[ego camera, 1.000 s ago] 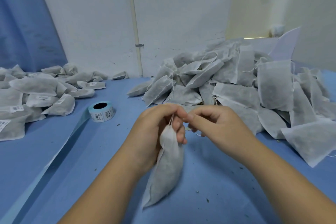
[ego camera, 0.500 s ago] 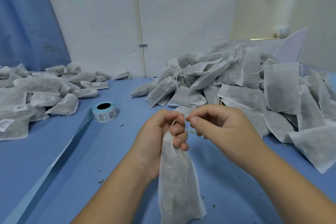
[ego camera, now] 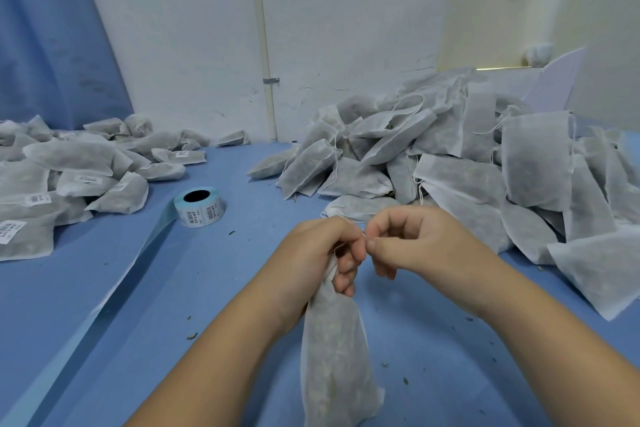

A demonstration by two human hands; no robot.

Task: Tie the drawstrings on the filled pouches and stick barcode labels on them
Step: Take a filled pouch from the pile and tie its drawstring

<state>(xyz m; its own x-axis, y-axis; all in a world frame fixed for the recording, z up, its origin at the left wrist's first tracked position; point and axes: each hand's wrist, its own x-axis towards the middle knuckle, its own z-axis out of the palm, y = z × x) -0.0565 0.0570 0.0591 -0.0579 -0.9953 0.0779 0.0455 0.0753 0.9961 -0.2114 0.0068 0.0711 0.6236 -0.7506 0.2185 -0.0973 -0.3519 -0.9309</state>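
L hand [ego camera: 322, 253] grips the neck of one pouch [ego camera: 332, 357], low over the desk [ego camera: 138, 322]. R hand [ego camera: 419, 243] pinches its string [ego camera: 363, 235]; knot prob. not finished. Labelled pile [ego camera: 69, 177] at left looks done. Big pile [ego camera: 485, 166] at right remains, w/ roll [ego camera: 199, 206] untouched.

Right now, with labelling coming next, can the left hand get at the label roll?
Likely yes, once freed: nothing lies between the left hand and the label roll, but that hand is busy gripping the pouch.
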